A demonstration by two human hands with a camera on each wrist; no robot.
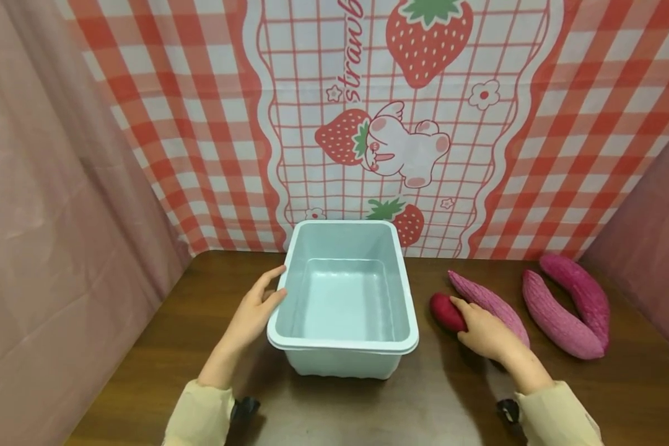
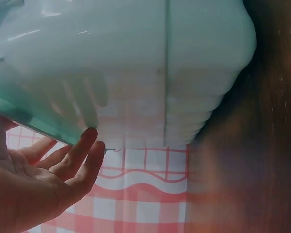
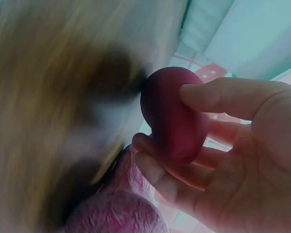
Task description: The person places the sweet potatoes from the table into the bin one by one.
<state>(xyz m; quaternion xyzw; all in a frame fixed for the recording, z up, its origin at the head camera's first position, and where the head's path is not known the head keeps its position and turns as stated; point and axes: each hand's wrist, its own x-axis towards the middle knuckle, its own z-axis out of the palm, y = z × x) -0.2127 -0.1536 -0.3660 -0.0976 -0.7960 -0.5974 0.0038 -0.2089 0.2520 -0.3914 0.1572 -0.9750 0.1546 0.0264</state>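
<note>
A smooth, dark red, oval, fruit-like object (image 1: 447, 313) is gripped by my right hand (image 1: 487, 331), to the right of the pale blue-green plastic bin (image 1: 342, 360). In the right wrist view the thumb presses one side of the red object (image 3: 177, 114) while the fingers curl round the other. Just beside that hand lies a long, pink, rough-skinned, tapered object (image 1: 487, 301). My left hand (image 1: 253, 313) is at the bin's left rim, its fingers fairly straight. In the left wrist view the fingertips (image 2: 91, 136) are against or very near the bin's outer side (image 2: 136, 97).
Two more long, curved pink objects lie at the right, a lighter one (image 1: 557, 319) and a darker one (image 1: 585, 291). All stand on a brown wooden table (image 1: 161, 347). A red-checked strawberry cloth (image 1: 201, 124) hangs behind, with pink curtains (image 1: 61, 204) at the sides.
</note>
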